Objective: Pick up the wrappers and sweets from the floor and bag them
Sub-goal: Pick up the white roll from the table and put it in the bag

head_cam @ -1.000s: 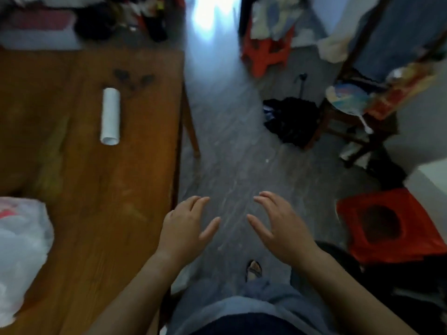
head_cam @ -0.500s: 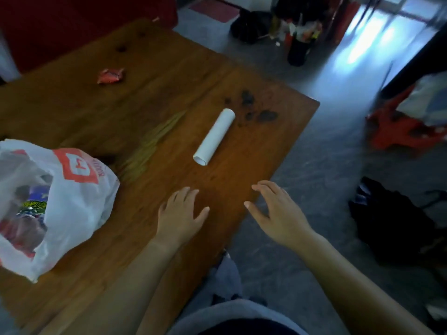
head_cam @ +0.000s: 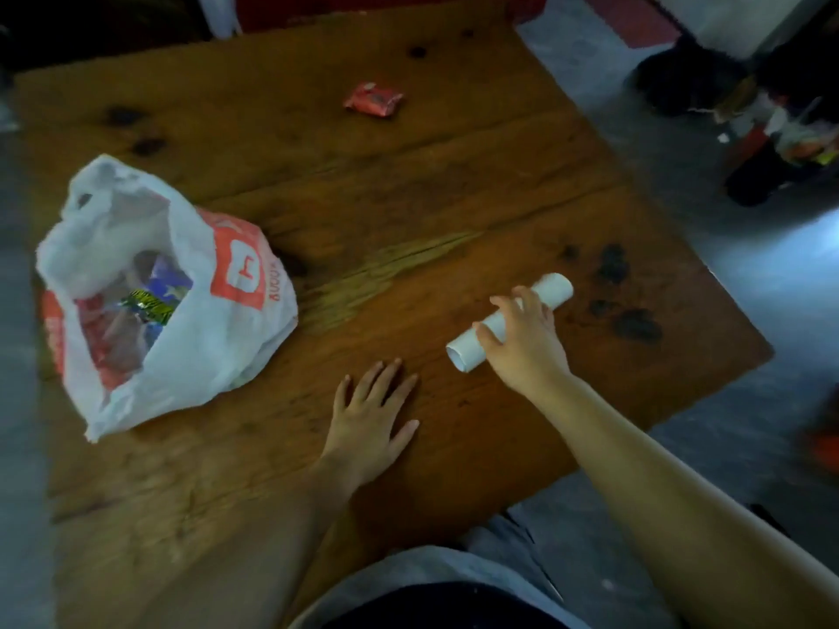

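White red-printed bag (head_cam: 227,338) agape over bright wrappers (head_cam: 145,306); right grip (head_cam: 522,342) round white roll (head_cam: 556,288), left grip (head_cam: 367,415) flat.

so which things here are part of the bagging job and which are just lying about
For the job: plastic bag, wrappers inside it, red wrapper on the table.
Lying about: white roll, though the right hand grips it.
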A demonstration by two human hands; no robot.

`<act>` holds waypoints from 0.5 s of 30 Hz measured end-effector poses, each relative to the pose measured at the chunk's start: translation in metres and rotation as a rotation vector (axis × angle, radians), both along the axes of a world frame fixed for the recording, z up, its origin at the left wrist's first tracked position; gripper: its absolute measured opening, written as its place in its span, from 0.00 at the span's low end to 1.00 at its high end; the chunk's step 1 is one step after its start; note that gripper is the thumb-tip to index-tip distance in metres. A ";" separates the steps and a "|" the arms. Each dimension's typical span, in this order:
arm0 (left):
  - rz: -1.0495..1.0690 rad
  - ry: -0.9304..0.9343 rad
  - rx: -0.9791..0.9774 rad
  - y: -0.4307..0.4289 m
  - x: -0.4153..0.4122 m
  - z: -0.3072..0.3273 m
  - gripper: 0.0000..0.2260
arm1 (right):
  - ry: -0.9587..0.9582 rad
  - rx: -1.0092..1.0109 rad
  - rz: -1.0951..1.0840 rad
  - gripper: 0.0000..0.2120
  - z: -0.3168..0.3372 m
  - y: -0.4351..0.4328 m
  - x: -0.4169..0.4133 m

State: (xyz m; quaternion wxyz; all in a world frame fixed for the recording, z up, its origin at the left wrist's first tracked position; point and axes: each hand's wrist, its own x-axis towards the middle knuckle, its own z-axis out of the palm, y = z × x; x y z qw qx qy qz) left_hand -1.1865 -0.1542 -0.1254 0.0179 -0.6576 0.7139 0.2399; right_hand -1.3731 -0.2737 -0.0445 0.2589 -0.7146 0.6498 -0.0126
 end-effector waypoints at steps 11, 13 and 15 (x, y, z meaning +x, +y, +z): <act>0.279 -0.031 0.013 0.014 -0.032 0.001 0.27 | -0.048 0.146 0.453 0.16 -0.032 -0.012 -0.042; 0.332 -0.047 -0.003 0.014 -0.038 -0.001 0.27 | -0.106 0.142 0.519 0.20 -0.028 -0.013 -0.062; 0.360 -0.066 -0.021 0.014 -0.043 -0.004 0.26 | -0.148 0.084 0.462 0.29 -0.028 -0.019 -0.076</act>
